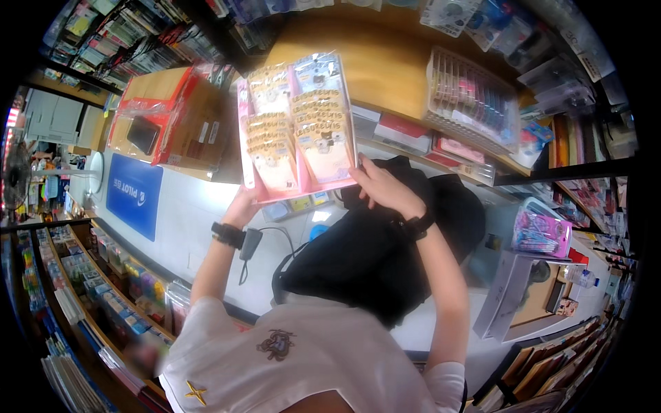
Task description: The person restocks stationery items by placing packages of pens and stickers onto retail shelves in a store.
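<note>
A pink display box [303, 192] is held up before me, tilted toward my chest. Two columns of clear-wrapped small packets [321, 149] overlap in it, with printed lettering and cartoon figures on their covers. My left hand [241, 205] grips the box's near left corner. At its near right edge, my right hand [384, 185] holds on with the thumb on top and the fingers partly under. A black band circles each wrist, and a small grey device [250, 243] with a strap hangs beside the left one.
At left stands a cardboard carton [199, 124] with red tape and a dark phone [143, 135] on top. A wooden shelf [382, 51] bears a white plastic basket [465, 124] ahead. A blue mat [133, 193] lies left; an open box [542, 299] stands right. Stocked racks [93, 279] surround me.
</note>
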{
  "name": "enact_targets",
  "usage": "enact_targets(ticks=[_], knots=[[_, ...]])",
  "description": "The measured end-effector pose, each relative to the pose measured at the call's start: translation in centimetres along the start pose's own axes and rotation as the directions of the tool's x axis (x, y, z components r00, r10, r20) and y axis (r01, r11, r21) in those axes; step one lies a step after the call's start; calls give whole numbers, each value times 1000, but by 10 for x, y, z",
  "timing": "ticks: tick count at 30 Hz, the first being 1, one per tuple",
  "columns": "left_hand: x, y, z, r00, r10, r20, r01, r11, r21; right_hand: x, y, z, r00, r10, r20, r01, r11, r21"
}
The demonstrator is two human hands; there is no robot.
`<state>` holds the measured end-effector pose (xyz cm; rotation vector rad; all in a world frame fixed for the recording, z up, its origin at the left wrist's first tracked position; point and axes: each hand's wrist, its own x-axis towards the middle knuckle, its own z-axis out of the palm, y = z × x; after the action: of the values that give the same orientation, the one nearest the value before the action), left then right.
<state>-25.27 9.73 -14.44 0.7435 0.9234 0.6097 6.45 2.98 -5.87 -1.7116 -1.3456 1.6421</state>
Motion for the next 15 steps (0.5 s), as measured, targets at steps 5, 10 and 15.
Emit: enact_targets(ticks=[5,10,15], knots=[[59,38,41,992,-41,116,27,992,121,20,31,-55,996,-81,-41,78,995,-65],[117,52,79,971,-92,219,51,982,184,26,64,-99,998,17,-53,-14,998,54],[151,47,102,983,-100,157,56,964,261,24,81,-112,995,92,-41,-73,939,336]])
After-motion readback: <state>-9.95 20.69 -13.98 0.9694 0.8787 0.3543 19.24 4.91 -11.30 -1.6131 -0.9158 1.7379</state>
